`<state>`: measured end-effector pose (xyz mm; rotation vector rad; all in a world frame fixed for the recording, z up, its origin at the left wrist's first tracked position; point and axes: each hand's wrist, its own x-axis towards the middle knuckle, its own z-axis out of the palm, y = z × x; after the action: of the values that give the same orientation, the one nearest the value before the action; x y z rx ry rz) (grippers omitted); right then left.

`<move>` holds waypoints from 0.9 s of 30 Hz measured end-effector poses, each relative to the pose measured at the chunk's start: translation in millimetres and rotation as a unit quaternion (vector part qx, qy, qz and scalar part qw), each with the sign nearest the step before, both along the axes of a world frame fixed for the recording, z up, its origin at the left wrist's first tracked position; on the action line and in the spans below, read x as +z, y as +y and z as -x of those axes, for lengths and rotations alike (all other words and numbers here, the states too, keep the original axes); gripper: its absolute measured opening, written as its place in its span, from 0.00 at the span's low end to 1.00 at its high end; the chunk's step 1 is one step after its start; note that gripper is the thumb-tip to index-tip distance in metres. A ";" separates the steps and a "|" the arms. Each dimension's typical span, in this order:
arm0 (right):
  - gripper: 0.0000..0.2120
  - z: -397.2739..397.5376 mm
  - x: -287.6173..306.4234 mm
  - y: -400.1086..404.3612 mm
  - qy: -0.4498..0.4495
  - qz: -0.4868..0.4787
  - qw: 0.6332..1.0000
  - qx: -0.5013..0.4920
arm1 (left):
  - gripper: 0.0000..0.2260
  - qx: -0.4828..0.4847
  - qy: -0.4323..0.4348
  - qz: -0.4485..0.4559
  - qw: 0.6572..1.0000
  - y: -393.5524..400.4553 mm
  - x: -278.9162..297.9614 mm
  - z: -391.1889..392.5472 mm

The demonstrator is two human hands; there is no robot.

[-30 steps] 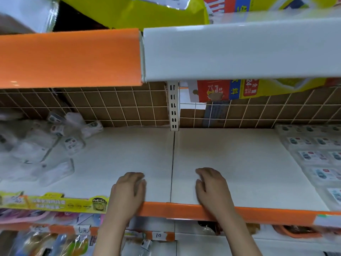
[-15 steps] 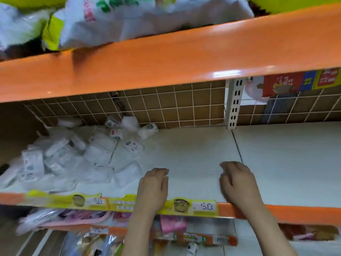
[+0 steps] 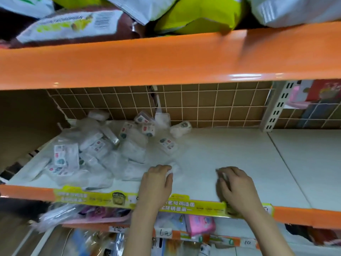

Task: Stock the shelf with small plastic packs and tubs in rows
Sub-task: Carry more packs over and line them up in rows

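Head view: white shelf (image 3: 230, 159) with orange edge, brown tiled wall (image 3: 203, 104) behind.

You can read little here. The yellow strip (image 3: 177, 205) on the shelf's front edge carries Chinese print, roughly "老母鸡汤面" between your two wrists; the line under it is too blurred to make out. Below, a white tag (image 3: 165, 233) on the lower shelf edge reads about "1元" in handwriting, and a second tag (image 3: 247, 242) to its right reads "10". The print on the small packs (image 3: 167, 143) and the bags above is illegible
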<state>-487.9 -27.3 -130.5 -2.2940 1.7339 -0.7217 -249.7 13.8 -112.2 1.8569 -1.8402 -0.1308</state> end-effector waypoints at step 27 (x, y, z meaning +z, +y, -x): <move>0.20 -119.4 12.6 -13.8 -0.063 0.003 0.997 -0.049 | 0.19 -0.009 -0.002 0.120 0.993 -17.1 52.0 -145.4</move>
<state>-368.5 -41.1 -117.9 -2.1285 1.7995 -0.8704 -104.3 -3.3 -60.2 1.6752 -1.7893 0.0848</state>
